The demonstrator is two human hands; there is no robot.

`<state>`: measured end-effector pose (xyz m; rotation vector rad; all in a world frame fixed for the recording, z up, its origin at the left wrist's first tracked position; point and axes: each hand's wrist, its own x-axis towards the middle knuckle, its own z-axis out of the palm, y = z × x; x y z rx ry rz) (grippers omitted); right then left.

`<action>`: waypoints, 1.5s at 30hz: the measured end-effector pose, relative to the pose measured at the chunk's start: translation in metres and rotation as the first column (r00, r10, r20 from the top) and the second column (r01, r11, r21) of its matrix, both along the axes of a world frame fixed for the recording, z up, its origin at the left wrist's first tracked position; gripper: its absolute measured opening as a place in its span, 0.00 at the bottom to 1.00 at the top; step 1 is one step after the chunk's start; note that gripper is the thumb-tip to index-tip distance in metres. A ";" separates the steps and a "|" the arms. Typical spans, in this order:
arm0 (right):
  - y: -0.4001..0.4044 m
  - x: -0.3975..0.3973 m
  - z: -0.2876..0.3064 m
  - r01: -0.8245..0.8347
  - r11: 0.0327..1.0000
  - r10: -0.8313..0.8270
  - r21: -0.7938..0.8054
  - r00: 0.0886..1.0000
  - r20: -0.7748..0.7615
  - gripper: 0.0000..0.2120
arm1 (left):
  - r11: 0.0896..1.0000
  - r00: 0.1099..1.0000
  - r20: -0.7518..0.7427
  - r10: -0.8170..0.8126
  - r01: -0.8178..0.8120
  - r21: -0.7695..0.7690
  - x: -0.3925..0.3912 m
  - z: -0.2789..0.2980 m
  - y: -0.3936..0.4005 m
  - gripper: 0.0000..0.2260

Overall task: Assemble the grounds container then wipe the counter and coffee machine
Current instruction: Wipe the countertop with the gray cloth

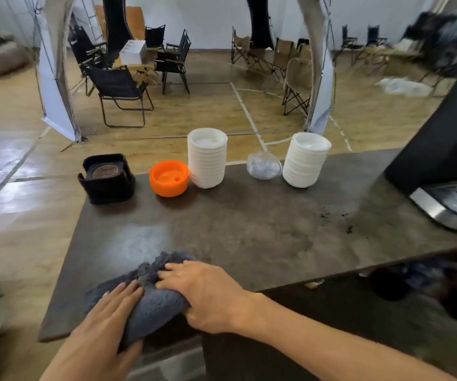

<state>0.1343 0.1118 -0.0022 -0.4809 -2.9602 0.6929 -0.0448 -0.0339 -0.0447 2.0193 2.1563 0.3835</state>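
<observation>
A crumpled dark grey cloth (156, 303) lies at the near edge of the dark counter (249, 224). My left hand (112, 314) holds the cloth's near side, thumb under its fold and fingers laid over the top. My right hand (202, 292) rests on the cloth from the right, fingers pressing into it. The black and silver coffee machine (441, 160) stands at the counter's right end. Dark coffee grounds (334, 218) are scattered on the counter in front of it.
Along the far edge stand a black coaster holder (106, 180), an orange lid (169, 177), two stacks of white lids (207, 158) (305, 160) and a clear plastic bag (263, 166). Folding chairs and tent poles stand on the floor beyond.
</observation>
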 end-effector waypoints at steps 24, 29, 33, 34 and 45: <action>0.274 0.281 0.025 0.472 0.882 -0.471 -0.009 0.881 0.030 0.28 | 0.999 0.998 0.057 -0.011 0.007 0.054 0.286 0.045 0.324 0.15; 0.274 0.299 0.007 0.445 0.883 -0.441 -0.149 0.895 0.062 0.31 | 0.994 0.949 0.297 0.105 -0.107 -0.011 0.308 0.027 0.312 0.27; 0.261 0.322 -0.001 0.419 0.882 -0.423 -0.217 0.906 0.029 0.33 | 0.997 0.941 0.328 0.077 -0.080 -0.004 0.332 0.018 0.295 0.29; 0.256 0.330 -0.004 0.425 0.875 -0.432 -0.232 0.902 0.021 0.33 | 0.998 0.942 0.329 0.064 -0.067 -0.002 0.339 0.016 0.291 0.31; 0.189 0.378 -0.024 0.511 0.859 -0.511 -0.017 0.859 -0.012 0.40 | 0.998 0.998 -0.039 -0.049 0.050 0.029 0.382 0.002 0.243 0.31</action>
